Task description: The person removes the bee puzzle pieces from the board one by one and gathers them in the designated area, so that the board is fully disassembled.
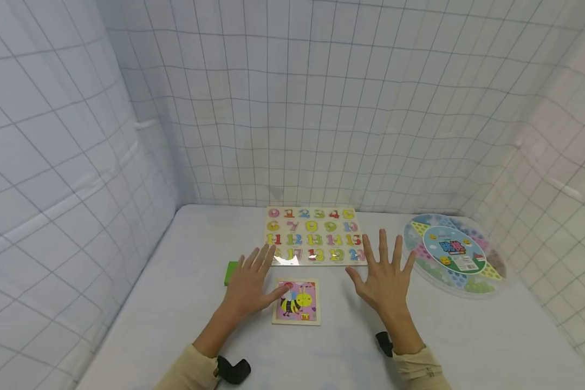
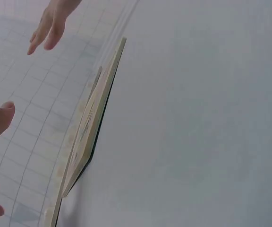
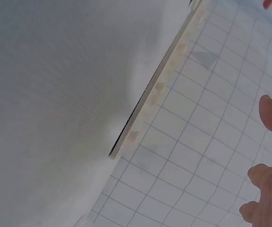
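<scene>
My left hand point(image 1: 248, 287), fingers straight and thumb spread, hovers over the table with its thumb overlapping a small square bee puzzle point(image 1: 304, 314) in the head view. A green block point(image 1: 230, 271) shows partly from behind that hand's fingers. To the right, my right hand point(image 1: 384, 281) is spread wide and holds nothing; its fingertips lie between the number board point(image 1: 312, 233) and a round game box. Left fingertips overlap the board's lower left corner. In the left wrist view the bee puzzle point(image 2: 98, 113) appears edge-on, and the right wrist view shows the number board's edge point(image 3: 150, 94).
The round clear-lidded box point(image 1: 455, 254), with a colourful star pattern, lies at the right of the white table point(image 1: 175, 303). Grid-patterned cloth point(image 1: 322, 108) hangs behind the table and along both sides. Black wrist straps point(image 1: 234, 371) sit at the sleeves.
</scene>
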`<state>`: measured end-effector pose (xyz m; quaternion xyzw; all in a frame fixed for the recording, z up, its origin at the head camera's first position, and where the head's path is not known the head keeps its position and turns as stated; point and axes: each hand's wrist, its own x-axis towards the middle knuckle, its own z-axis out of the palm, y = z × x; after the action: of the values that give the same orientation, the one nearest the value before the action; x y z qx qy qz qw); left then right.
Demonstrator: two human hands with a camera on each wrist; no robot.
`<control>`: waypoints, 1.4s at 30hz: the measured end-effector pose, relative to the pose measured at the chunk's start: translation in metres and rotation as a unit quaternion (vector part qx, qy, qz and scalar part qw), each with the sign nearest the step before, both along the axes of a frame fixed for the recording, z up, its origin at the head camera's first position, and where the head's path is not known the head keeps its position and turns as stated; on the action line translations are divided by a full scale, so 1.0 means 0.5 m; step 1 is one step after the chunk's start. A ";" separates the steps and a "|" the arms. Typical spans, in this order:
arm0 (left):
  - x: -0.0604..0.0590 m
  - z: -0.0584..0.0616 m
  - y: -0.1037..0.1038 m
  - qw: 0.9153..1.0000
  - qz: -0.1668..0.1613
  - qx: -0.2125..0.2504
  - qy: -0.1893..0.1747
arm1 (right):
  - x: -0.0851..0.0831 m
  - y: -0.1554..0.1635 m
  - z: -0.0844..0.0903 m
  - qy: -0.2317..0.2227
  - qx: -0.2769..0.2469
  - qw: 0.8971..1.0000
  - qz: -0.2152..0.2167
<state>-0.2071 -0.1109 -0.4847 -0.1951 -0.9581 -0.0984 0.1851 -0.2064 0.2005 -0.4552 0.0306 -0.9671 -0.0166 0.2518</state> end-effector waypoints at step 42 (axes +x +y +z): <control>0.013 -0.066 -0.019 0.985 -0.081 -0.008 -0.153 | -0.026 -0.088 0.008 -0.129 -0.116 0.981 0.082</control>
<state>-0.2003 -0.1206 -0.5175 -0.2558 -0.9570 -0.1342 0.0261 -0.2192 0.1563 -0.4511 0.0817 -0.9811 0.1206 0.1273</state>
